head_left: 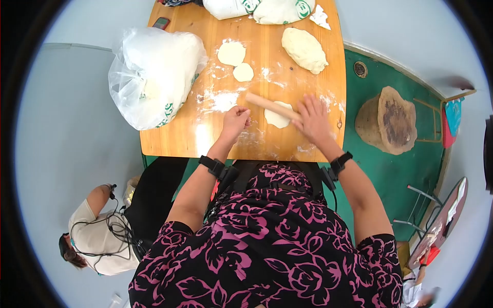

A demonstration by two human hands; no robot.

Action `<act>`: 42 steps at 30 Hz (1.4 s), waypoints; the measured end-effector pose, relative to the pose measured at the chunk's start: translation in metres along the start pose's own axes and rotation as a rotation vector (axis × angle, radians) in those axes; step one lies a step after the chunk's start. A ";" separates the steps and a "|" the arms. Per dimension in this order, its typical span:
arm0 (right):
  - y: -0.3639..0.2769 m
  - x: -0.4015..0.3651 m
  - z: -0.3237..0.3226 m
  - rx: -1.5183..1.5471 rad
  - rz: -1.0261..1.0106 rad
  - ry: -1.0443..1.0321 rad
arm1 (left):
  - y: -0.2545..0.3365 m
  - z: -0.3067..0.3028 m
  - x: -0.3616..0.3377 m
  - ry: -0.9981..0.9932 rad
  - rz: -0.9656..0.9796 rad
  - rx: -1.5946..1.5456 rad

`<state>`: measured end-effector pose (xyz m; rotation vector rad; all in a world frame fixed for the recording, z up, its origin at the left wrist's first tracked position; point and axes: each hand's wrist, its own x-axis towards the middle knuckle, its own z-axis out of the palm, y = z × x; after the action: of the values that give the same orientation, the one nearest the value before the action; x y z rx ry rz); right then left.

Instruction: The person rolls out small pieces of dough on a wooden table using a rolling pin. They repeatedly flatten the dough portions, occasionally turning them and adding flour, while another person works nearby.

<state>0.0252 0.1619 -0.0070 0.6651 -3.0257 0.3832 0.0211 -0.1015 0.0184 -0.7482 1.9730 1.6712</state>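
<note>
A light wooden rolling pin (272, 106) lies slantwise over a small flat dough round (278, 119) on the wooden table (246, 146). My right hand (314, 122) presses on the near right end of the pin, its palm over the handle and its fingers stretched forward. Left of the dough, my left hand (236, 124) hovers with curled, closed fingers; whatever might be in them is hidden. Two more rolled rounds, a larger one (231, 53) and a smaller one (243, 72), lie farther up the table. A big lump of dough (305, 50) sits at the upper right.
A plastic bag (156, 77) of white contents fills the left side, with more bags (282, 10) at the far end. Flour is scattered over the wood. A tree-stump block (387, 120) stands right of the table. Another person (105, 231) is at the lower left.
</note>
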 end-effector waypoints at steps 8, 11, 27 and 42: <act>0.018 0.022 0.003 -0.107 0.167 0.063 | -0.012 -0.005 0.008 -0.081 0.010 0.121; 0.018 0.018 0.008 -0.143 0.093 0.017 | -0.008 0.000 0.009 -0.150 0.036 0.222; 0.019 -0.002 0.009 0.117 0.002 0.052 | -0.008 0.049 0.036 0.089 0.373 0.733; 0.030 -0.039 0.001 0.193 0.228 0.205 | 0.028 0.055 0.057 -0.403 0.834 0.922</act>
<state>0.0485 0.2043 -0.0178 0.2641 -2.8954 0.7102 -0.0408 -0.0510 -0.0071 0.7612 2.4986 0.8740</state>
